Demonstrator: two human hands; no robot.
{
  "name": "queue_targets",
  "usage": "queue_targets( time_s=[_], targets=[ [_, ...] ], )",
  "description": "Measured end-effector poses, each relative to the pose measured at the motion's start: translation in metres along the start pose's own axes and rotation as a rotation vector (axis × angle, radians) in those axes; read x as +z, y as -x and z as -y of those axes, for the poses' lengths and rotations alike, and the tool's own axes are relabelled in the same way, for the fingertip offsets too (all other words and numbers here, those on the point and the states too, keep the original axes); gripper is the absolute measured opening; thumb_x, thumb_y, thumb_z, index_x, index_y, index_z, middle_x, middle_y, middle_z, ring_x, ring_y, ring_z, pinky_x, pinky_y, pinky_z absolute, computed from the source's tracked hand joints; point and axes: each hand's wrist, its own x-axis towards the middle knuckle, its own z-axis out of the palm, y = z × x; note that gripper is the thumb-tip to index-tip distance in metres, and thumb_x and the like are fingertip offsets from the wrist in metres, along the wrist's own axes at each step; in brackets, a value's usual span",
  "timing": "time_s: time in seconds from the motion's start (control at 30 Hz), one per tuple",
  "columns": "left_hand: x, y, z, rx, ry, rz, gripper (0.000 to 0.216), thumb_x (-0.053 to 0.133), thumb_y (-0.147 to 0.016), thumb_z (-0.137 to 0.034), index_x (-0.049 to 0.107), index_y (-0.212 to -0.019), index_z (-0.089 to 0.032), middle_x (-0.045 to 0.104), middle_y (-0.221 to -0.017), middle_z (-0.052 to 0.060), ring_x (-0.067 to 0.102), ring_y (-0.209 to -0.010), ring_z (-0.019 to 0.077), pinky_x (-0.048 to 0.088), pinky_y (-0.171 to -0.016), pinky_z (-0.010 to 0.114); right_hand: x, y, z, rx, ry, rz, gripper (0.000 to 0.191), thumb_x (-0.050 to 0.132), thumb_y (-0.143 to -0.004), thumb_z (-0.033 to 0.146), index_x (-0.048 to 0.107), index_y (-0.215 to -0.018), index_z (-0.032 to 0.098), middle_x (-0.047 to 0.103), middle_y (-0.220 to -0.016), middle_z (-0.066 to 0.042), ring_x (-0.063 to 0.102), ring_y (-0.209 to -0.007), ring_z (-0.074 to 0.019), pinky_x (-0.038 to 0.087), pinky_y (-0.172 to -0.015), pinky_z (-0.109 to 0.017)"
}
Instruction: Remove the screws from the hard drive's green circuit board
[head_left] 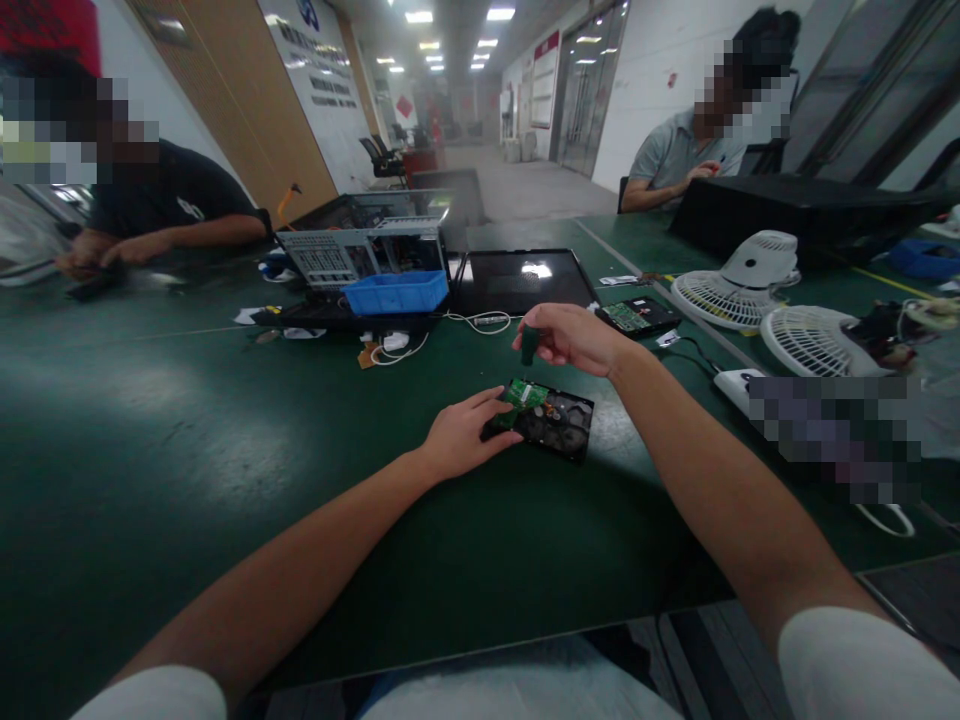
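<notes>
A black hard drive [559,425] lies flat on the green table [187,440], its underside up, with a small green circuit board [525,393] at its far left corner. My left hand [465,435] rests on the drive's left edge, fingers pressed to it beside the board. My right hand [570,338] hovers just above and behind the drive, fingers closed round a short dark tool handle [529,345] that points down toward the board.
Behind are an open computer case [367,250], a blue tray [396,293], a black panel [521,280], another drive [639,316] and white cables. Two white fans [750,280] lie at the right. Two other people sit at the far left and far right.
</notes>
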Motion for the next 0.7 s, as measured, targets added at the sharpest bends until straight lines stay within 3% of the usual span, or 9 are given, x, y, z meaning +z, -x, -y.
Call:
queue_targets(
  time_s=[0.23, 0.43, 0.7],
  targets=[
    [0.0011, -0.0005, -0.0005, -0.006, -0.001, -0.007, 0.051, 0.065, -0.094, -0.061, 0.069, -0.127, -0.022, 0.061, -0.149, 0.013, 0.070, -0.120, 0.0303, 0.061, -0.099, 0.046, -0.0012, -0.0003, -0.0002, 0.021, -0.011, 0.076, 0.020, 0.063, -0.092, 0.031, 0.072, -0.094, 0.014, 0.070, -0.087, -0.008, 0.053, -0.051, -0.0088, 0.031, -0.036, -0.020],
    [0.0004, -0.0002, -0.0011, -0.007, 0.004, -0.012, 0.049, 0.067, -0.093, -0.059, 0.070, -0.126, -0.023, 0.062, -0.148, 0.012, 0.071, -0.118, 0.0300, 0.062, -0.096, 0.046, -0.0013, 0.0004, -0.0025, -0.012, -0.021, 0.148, 0.020, 0.065, -0.093, 0.035, 0.066, -0.090, 0.015, 0.075, -0.102, -0.014, 0.062, -0.057, -0.0127, 0.040, -0.041, -0.023],
    [-0.0001, 0.0004, -0.0010, -0.012, -0.005, 0.002, 0.050, 0.065, -0.094, -0.059, 0.069, -0.127, -0.022, 0.060, -0.149, 0.012, 0.070, -0.121, 0.0303, 0.061, -0.099, 0.047, -0.0025, 0.0009, 0.0001, -0.033, 0.073, 0.074, 0.021, 0.068, -0.091, 0.036, 0.073, -0.101, 0.018, 0.076, -0.096, -0.008, 0.051, -0.056, -0.0085, 0.032, -0.041, -0.020]
  ],
)
